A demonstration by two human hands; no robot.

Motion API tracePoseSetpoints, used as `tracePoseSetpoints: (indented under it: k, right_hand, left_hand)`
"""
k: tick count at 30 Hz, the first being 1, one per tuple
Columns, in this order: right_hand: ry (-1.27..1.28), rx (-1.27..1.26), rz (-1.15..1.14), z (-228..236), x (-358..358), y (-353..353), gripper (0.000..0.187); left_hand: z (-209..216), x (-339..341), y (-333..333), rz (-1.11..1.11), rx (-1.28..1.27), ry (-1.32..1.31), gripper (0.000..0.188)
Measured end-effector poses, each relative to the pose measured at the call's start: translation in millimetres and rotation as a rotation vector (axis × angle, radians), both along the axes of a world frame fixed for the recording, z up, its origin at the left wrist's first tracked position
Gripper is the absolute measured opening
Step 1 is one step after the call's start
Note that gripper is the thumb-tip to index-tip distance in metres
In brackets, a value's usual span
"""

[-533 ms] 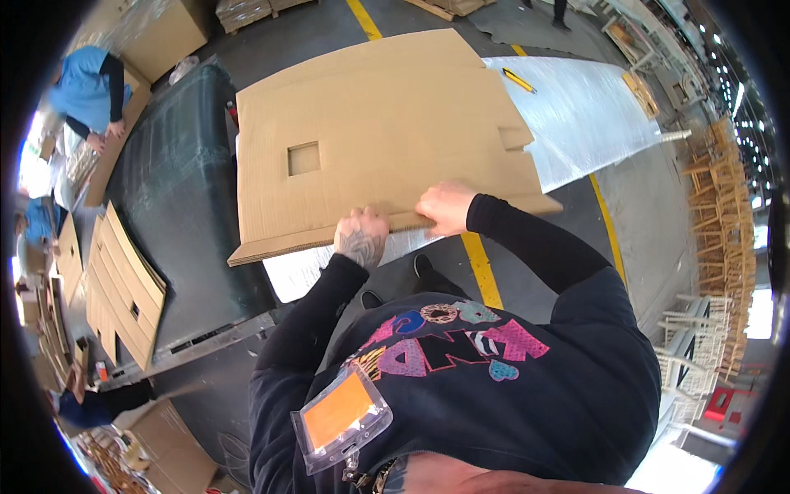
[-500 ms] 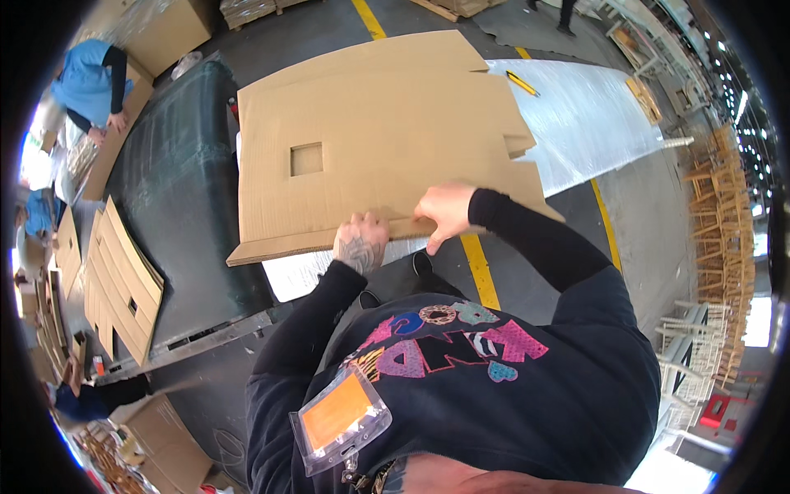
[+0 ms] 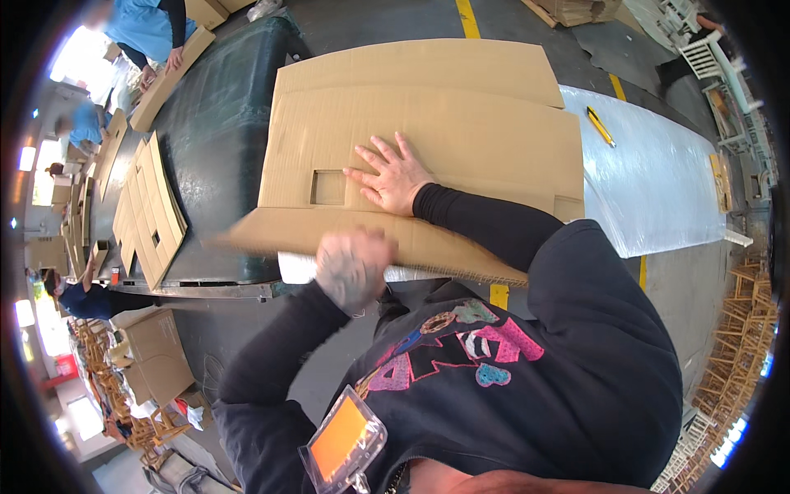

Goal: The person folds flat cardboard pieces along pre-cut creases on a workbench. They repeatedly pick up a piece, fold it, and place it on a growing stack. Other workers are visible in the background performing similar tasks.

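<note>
Grey workshop floor with yellow lines is showing around a dark green work table (image 3: pixel 222 156), which is filling the upper left of the view. At about nine o'clock a stack of cut cardboard pieces (image 3: pixel 148 210) is lying on the table's left part, and at eleven o'clock another person in a blue top (image 3: pixel 148 25) is leaning over a cardboard strip. In the middle a large flat cardboard sheet (image 3: pixel 461 107) is lying with its long axis running from nine to three o'clock, a small square cutout (image 3: pixel 329 187) sitting left of its centre; its near flap is folding along the edge closest to the person. The left hand (image 3: pixel 354 267) is gripping that near flap at about six o'clock from the sheet's centre, blurred, so how its fingers are set I cannot tell. The right hand (image 3: pixel 392 177) is pressing flat on the sheet just right of the cutout, fingers spread and pointing toward ten o'clock. Toward two o'clock the sheet's right edge is overlapping a clear plastic-covered surface (image 3: pixel 658 181), where a yellow utility knife (image 3: pixel 599 125) is lying well apart from both hands.
</note>
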State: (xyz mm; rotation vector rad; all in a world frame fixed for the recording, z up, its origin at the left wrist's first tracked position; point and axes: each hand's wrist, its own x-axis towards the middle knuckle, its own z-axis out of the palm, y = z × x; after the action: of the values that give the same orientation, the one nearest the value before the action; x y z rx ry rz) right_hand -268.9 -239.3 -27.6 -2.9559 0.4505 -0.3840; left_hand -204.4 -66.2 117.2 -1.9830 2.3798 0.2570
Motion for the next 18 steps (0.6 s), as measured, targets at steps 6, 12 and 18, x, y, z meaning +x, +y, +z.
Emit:
tracePoseSetpoints:
  k: [6,12,18]
  right_hand:
    - [-0.065,0.032,0.016,-8,-5,-4,0.051]
    - [0.08,0.364,0.053,14,15,-55,0.051]
    - [-0.014,-0.013,0.082,-2,19,-74,0.057]
  left_hand:
    - [18,-2,-20,-0.029,0.131,-0.006,0.014]
    - [-26,-22,31,0.026,0.066,-0.027,0.036]
    - [1,-40,8,-0.069,0.041,0.089,0.02]
